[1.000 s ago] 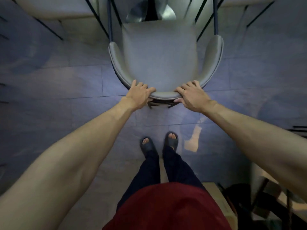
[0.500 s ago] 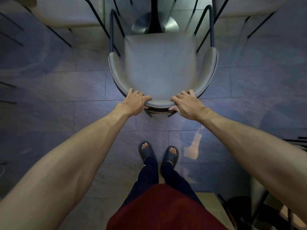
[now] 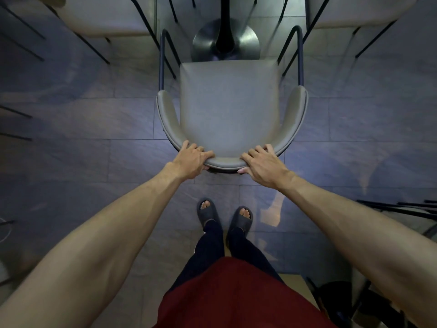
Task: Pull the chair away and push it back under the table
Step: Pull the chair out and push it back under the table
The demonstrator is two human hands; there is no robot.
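A grey padded chair (image 3: pixel 228 110) with a curved backrest and thin dark metal legs stands in front of me, seen from above. My left hand (image 3: pixel 191 159) grips the left part of the backrest's top edge. My right hand (image 3: pixel 264 163) grips the right part of the same edge. The table's round metal base (image 3: pixel 248 43) with its dark central post shows on the floor just beyond the seat's front edge. The tabletop itself is not visible.
Two other pale chairs stand at the top left (image 3: pixel 99 17) and top right (image 3: pixel 359 13), their dark legs splayed near this chair. Black metal legs (image 3: pixel 402 209) reach in from the right. My sandalled feet (image 3: pixel 224 216) stand on grey floor tiles just behind the chair.
The chair has slid back toward me, away from the table base, with both hands holding its backrest. More of the seat, front legs and table base shows now.
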